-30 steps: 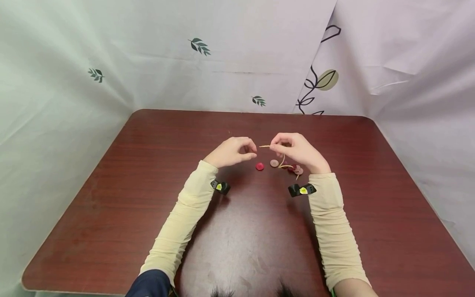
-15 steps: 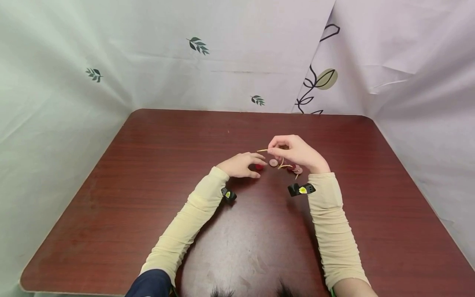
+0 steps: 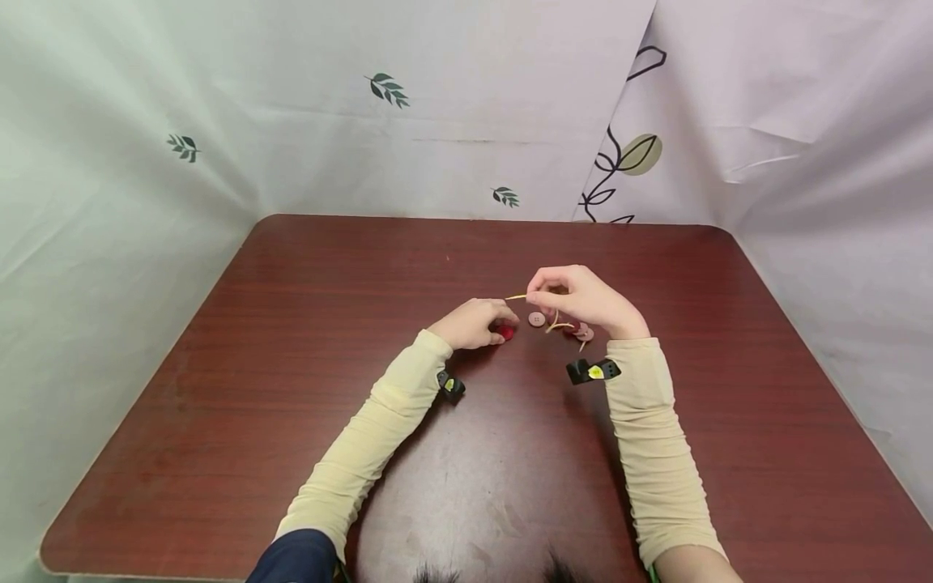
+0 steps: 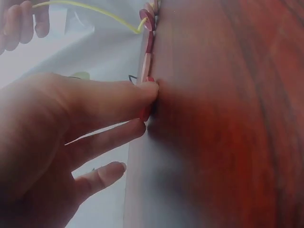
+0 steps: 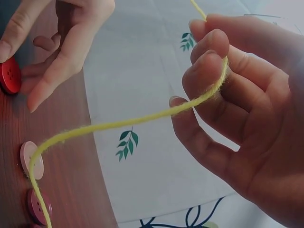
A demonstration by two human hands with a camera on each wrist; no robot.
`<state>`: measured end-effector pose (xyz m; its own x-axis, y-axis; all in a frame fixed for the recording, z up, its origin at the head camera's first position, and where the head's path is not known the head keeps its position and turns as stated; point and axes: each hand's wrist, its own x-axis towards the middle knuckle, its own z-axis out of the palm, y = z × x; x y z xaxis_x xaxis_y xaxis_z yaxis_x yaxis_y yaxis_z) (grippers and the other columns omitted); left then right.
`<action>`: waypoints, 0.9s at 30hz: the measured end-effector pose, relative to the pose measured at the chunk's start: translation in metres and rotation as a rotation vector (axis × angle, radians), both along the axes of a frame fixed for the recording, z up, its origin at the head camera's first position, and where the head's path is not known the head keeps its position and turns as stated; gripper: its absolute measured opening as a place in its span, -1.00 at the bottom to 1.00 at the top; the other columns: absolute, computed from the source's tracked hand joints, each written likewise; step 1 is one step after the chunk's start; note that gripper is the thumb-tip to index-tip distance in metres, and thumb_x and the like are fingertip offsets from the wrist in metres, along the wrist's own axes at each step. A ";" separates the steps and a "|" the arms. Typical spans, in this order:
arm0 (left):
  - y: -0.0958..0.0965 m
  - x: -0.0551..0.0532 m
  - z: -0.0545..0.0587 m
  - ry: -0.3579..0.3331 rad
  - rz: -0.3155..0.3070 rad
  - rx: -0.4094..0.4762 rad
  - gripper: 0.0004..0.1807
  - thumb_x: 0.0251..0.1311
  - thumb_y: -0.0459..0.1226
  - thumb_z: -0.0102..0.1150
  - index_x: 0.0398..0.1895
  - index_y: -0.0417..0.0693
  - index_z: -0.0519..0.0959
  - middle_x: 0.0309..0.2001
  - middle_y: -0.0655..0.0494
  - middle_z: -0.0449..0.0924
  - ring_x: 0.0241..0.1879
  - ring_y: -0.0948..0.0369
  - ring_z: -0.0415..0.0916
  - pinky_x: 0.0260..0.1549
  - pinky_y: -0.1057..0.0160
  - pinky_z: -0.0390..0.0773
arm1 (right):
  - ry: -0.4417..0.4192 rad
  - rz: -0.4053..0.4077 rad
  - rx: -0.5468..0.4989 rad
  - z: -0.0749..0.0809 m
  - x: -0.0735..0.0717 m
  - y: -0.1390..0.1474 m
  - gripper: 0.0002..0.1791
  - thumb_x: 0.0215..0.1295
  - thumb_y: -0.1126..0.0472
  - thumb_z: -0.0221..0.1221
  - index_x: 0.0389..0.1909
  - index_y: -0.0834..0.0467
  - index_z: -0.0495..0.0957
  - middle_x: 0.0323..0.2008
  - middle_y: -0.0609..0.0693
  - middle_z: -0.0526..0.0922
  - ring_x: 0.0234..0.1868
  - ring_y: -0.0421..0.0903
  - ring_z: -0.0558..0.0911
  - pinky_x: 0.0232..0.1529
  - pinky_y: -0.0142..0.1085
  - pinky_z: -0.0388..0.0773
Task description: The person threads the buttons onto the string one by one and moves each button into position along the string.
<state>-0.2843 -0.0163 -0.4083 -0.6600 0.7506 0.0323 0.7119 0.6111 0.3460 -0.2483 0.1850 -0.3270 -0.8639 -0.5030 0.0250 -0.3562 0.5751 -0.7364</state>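
My left hand (image 3: 477, 324) is low over the table, its thumb and a finger at the edges of a red button (image 5: 10, 76). In the left wrist view the thumb (image 4: 142, 92) partly covers that button, which is tilted little if at all. My right hand (image 3: 583, 298) is raised a little and pinches a yellow string (image 5: 137, 118) between thumb and forefinger, with a short end (image 3: 516, 296) pointing left. From there the string drops past the fingers to the table. A pale pink four-hole button (image 3: 536, 319) lies between the hands.
Several pink and dark red buttons (image 3: 585, 332) lie together below the right hand, with string at them. The brown table (image 3: 466, 453) spreads all round. White patterned cloth (image 3: 466, 121) hangs beyond its far edge.
My left hand has moved from beside the string's end down and right to the red button, which has shifted slightly toward me. The right hand has lowered slightly and still pinches the string.
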 end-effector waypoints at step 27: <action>-0.025 0.004 0.043 0.047 -0.036 0.368 -0.80 -0.04 -0.24 0.19 -0.27 0.05 0.61 -0.35 0.23 0.46 -0.40 0.34 0.43 -0.34 0.40 0.48 | 0.011 0.000 -0.020 0.025 0.019 -0.001 -0.95 0.19 0.27 0.11 -0.38 0.18 0.49 -0.62 0.16 0.51 -0.46 0.21 0.54 -0.50 -0.34 0.43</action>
<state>-0.2800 -0.0409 -0.3656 -0.6252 0.7055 0.3339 0.7506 0.4263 0.5048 -0.2288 0.1841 -0.3025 -0.8635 -0.5023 0.0441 -0.3641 0.5605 -0.7438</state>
